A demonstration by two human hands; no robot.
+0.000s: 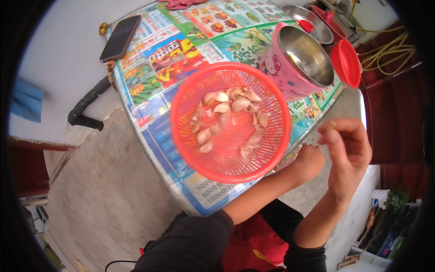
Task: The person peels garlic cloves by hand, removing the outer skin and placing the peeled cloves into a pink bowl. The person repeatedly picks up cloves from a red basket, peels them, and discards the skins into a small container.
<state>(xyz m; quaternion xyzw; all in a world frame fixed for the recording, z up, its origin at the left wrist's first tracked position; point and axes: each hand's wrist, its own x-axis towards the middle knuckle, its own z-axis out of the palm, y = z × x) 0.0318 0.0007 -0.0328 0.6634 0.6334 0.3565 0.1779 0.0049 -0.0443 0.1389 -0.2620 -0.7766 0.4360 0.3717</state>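
Note:
A red plastic mesh basket [230, 175] stands on a table covered with printed sheets [153, 142]. Unpeeled garlic cloves [240, 104] and loose papery skins [247, 149] lie inside it. To the basket's lower right, by the table edge, my left hand [310, 162] is curled with its palm hidden; whether it holds anything cannot be told. My right hand [350, 146] is raised further right, thumb and forefinger close together and blurred, with a tiny pale speck at the fingertips. A pink cartoon-printed container [287, 64] with a steel interior stands beside the basket's upper right.
A smartphone [120, 38] lies at the table's upper left corner, a pink-red cloth [181, 3] at the far edge. Beyond the pink container are a red plastic bowl [346, 63], a metal basin [323, 31] and a small red cup [305, 26]. A yellow hose [390, 56] hangs behind.

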